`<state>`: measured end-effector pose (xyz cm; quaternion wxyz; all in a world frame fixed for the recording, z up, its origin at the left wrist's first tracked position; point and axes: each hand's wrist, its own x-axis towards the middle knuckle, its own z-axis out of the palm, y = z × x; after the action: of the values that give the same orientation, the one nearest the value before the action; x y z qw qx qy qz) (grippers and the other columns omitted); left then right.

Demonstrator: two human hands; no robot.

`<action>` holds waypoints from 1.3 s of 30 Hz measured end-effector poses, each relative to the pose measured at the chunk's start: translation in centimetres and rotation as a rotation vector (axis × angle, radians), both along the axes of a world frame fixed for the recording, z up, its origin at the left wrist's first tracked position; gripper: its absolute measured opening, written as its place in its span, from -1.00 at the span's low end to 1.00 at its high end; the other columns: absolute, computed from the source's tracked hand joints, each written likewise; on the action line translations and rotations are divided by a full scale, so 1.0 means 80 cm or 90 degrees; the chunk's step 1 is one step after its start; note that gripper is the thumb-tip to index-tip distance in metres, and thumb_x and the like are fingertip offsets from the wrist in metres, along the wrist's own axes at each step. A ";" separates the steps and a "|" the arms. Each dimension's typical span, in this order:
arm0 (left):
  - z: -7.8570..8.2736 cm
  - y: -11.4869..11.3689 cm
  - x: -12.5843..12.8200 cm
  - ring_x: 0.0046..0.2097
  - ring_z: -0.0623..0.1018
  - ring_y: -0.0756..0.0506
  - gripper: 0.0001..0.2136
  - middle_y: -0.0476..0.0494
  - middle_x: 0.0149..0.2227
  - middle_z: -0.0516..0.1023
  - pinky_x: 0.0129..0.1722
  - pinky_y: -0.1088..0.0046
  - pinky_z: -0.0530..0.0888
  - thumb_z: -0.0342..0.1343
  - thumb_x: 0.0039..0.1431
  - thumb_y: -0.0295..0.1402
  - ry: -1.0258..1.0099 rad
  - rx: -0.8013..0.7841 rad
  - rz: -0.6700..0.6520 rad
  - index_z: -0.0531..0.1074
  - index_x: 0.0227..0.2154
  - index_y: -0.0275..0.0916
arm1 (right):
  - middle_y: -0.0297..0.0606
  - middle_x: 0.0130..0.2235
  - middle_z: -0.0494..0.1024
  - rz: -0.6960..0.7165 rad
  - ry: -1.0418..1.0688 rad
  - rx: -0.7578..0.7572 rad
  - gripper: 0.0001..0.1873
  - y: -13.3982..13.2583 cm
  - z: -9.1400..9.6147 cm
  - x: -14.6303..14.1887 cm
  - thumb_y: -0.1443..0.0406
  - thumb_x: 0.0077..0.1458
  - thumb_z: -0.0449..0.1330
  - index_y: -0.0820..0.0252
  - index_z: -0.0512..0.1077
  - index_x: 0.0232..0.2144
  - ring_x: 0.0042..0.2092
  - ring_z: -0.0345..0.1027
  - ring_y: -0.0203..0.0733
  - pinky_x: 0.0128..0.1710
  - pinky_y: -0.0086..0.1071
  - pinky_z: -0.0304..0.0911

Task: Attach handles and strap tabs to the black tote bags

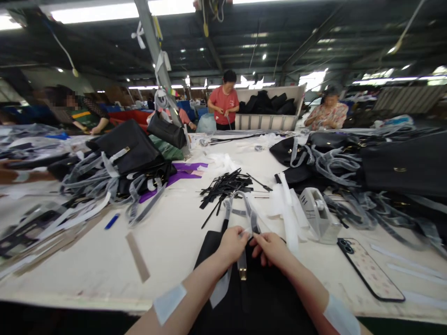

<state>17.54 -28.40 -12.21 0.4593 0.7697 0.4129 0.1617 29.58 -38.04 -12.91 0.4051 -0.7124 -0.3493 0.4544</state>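
Note:
A black handbag [216, 253] lies flat on the white table [167, 242] right in front of me. Its handle [244, 204], wrapped in clear plastic, arcs away from me. My left hand [232, 244] pinches the wrapped strap near the bag's top edge. My right hand [270, 249] is closed on the same spot from the other side. A gold clasp [242, 272] shows just below my fingers. White tape patches sit on both my forearms.
A pile of black strips [225, 186] lies beyond the bag. A tape dispenser [319, 214] and a phone [370, 269] sit to the right. Heaps of black bags with wrapped handles [129, 153] flank both sides. Three people work at the far end.

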 end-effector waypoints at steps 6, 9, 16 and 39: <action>-0.017 -0.002 -0.002 -0.31 0.47 -0.10 -0.79 -0.14 -0.43 0.50 -0.28 0.40 0.30 -0.06 0.20 -0.36 0.073 0.205 -0.038 0.39 -0.51 -0.25 | -0.23 -0.52 0.57 -0.076 0.036 0.085 -0.65 0.022 -0.029 -0.012 0.09 0.08 0.10 0.17 0.40 -0.60 -0.75 0.17 -0.38 -0.81 -0.51 -0.04; -0.021 -0.016 0.000 -0.29 0.48 -0.13 -0.78 -0.19 -0.38 0.50 -0.28 0.36 0.32 -0.09 0.24 -0.34 0.102 0.277 -0.052 0.40 -0.45 -0.21 | -0.20 -0.51 0.57 -0.093 0.070 0.111 -0.59 0.015 -0.034 -0.010 0.04 0.08 0.11 0.16 0.38 -0.66 -0.71 0.23 -0.34 -0.79 -0.49 0.02; -0.019 -0.051 0.008 -0.22 0.49 -0.17 -0.73 -0.26 -0.22 0.45 -0.26 0.34 0.37 -0.22 0.30 -0.43 0.241 0.379 -0.148 0.40 -0.19 -0.31 | -0.21 -0.60 0.51 -0.130 0.046 0.101 -0.53 0.003 -0.044 -0.002 -0.06 0.01 0.12 0.20 0.37 -0.62 -0.67 0.27 -0.32 -0.75 -0.50 0.07; -0.014 -0.019 -0.008 -0.62 0.31 0.01 -0.61 0.00 -0.69 0.31 -0.56 0.50 0.20 -0.16 0.23 -0.31 0.080 -0.050 -0.181 0.34 -0.67 -0.26 | -0.30 -0.46 0.58 0.020 -0.200 0.110 -0.70 -0.022 -0.024 -0.002 0.13 0.16 0.02 0.16 0.46 -0.40 -0.57 0.38 -0.25 -0.50 -0.40 0.24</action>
<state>16.86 -29.94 -13.33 0.4803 0.8107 0.3334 0.0301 29.39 -39.83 -14.81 0.3979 -0.7317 -0.4573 0.3118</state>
